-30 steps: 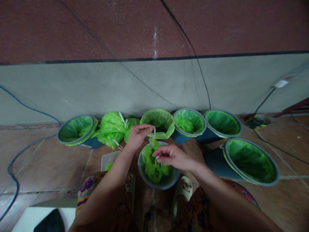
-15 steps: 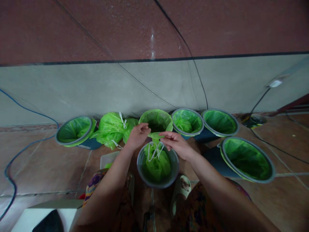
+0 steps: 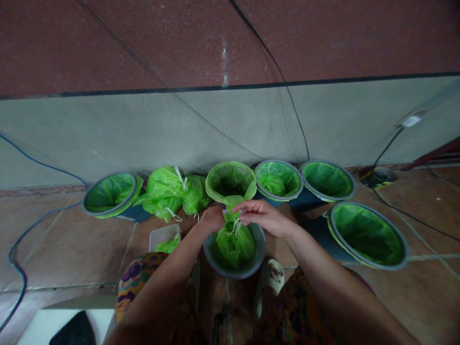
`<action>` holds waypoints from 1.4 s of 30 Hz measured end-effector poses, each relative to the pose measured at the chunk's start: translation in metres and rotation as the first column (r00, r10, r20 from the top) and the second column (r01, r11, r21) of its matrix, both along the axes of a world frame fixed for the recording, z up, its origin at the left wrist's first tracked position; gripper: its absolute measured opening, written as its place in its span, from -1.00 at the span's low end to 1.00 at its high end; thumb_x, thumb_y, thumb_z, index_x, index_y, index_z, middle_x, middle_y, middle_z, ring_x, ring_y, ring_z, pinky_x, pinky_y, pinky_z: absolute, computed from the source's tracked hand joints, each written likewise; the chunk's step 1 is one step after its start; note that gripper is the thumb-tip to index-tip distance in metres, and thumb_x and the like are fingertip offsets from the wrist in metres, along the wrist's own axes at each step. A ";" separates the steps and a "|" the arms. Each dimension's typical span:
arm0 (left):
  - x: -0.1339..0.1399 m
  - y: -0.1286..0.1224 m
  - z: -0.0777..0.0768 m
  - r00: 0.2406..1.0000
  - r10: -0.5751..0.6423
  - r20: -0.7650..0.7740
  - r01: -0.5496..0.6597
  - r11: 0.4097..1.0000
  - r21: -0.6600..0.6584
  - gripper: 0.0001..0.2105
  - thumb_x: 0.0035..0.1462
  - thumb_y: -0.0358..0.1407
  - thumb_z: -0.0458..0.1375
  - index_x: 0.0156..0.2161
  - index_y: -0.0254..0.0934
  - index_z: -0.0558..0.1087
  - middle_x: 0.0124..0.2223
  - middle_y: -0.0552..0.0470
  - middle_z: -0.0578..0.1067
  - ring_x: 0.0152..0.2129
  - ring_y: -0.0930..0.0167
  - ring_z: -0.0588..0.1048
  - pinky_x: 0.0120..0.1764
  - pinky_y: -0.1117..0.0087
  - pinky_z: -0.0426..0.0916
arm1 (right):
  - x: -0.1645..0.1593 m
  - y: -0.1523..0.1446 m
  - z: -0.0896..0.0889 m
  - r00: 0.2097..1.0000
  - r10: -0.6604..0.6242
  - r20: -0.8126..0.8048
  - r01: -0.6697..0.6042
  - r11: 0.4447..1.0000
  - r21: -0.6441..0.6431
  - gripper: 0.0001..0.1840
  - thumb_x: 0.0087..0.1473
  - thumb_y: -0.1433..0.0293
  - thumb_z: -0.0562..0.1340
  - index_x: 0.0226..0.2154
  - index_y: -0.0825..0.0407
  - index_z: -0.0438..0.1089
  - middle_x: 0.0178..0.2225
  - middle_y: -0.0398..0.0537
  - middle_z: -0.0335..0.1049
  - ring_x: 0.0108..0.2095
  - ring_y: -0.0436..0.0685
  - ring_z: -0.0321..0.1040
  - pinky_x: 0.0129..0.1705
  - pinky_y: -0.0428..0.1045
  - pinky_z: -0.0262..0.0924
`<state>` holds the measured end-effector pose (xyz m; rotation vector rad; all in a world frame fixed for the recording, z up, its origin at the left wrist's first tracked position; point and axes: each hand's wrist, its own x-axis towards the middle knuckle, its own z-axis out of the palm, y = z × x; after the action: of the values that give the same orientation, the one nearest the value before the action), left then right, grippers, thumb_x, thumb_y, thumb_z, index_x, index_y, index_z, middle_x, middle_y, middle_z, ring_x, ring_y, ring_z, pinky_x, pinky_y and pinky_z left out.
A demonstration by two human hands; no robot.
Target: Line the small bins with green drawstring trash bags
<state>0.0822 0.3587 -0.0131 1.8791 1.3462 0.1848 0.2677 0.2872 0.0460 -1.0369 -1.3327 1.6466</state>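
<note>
A green translucent bin bag with a white drawstring sits gathered in a grey bin between my feet. My left hand is closed at the left side of the bag's gathered neck, its fingertips partly hidden. From the right, my right hand pinches the neck by the drawstring, thumb below and fingers bent over. Just beyond both hands stands a bin lined with a green bag, the liner folded over its rim.
Lined bins stand at the left, behind right, far right and near right. Tied green bags lie by the wall. A small clear tub is left of my knee. A blue cable crosses the floor.
My left hand has moved down and right, closing at the bag's neck. My right hand has shifted slightly left. The drawstring loops, spread before, are now bunched together.
</note>
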 end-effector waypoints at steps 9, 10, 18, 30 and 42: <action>0.008 -0.021 0.032 0.901 0.162 0.403 -0.005 0.932 -0.362 -0.78 -0.02 -0.17 0.11 -0.47 -0.33 0.41 -0.62 0.17 0.21 -0.69 0.58 0.07 -0.59 0.48 -0.02 | -0.006 0.004 0.003 0.981 0.059 -0.185 -0.064 0.998 -0.020 -0.71 -0.01 0.34 0.30 -0.18 0.08 0.45 -0.49 -0.17 0.39 -0.47 -0.05 0.29 -0.37 -0.10 0.20; 0.011 -0.027 0.030 0.878 0.186 0.442 0.005 0.918 -0.397 -0.73 0.00 -0.12 0.09 -0.46 -0.33 0.42 -0.63 0.17 0.18 -0.69 0.58 0.02 -0.60 0.48 -0.05 | -0.009 0.006 0.002 0.972 0.041 -0.232 -0.052 0.998 -0.040 -0.71 -0.01 0.34 0.30 -0.18 0.08 0.44 -0.48 -0.16 0.40 -0.47 -0.05 0.30 -0.40 -0.10 0.20; 0.013 -0.059 0.026 0.842 0.056 0.537 0.222 0.870 -0.440 -0.58 0.09 -0.01 0.02 -0.34 -0.36 0.50 -0.52 0.04 0.38 -0.64 0.56 0.11 -0.58 0.47 -0.04 | -0.010 0.030 -0.018 0.845 -0.350 -0.405 0.266 0.931 -0.251 -0.71 -0.10 0.41 0.33 -0.23 0.08 0.41 -0.45 -0.13 0.45 -0.41 -0.02 0.37 -0.26 -0.06 0.26; -0.004 -0.035 0.031 0.892 0.266 0.365 -0.089 0.896 -0.434 -0.63 0.15 -0.06 0.03 -0.45 -0.35 0.42 -0.67 0.16 0.24 -0.75 0.59 0.10 -0.62 0.49 -0.06 | -0.021 0.007 -0.048 0.996 -0.083 0.036 0.083 0.997 -0.002 -0.71 0.04 0.33 0.18 -0.14 0.05 0.38 -0.34 -0.12 0.41 -0.41 -0.01 0.31 -0.39 -0.08 0.22; -0.003 -0.039 0.005 0.954 0.097 0.282 0.220 0.414 -0.884 -0.79 -0.05 -0.24 0.09 -0.52 -0.37 0.43 -0.75 0.22 0.06 -0.82 0.63 -0.09 -0.70 0.53 -0.27 | -0.034 -0.001 -0.054 0.522 -0.371 0.768 0.089 0.919 0.384 -0.80 -0.02 0.39 0.28 -0.26 0.09 0.44 -0.23 0.04 0.43 -0.26 0.10 0.37 -0.16 -0.03 0.22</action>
<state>0.0795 0.3199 -0.0079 0.8710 0.8410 -0.2841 0.2334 0.2859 -0.0075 -1.8302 -1.8451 0.6442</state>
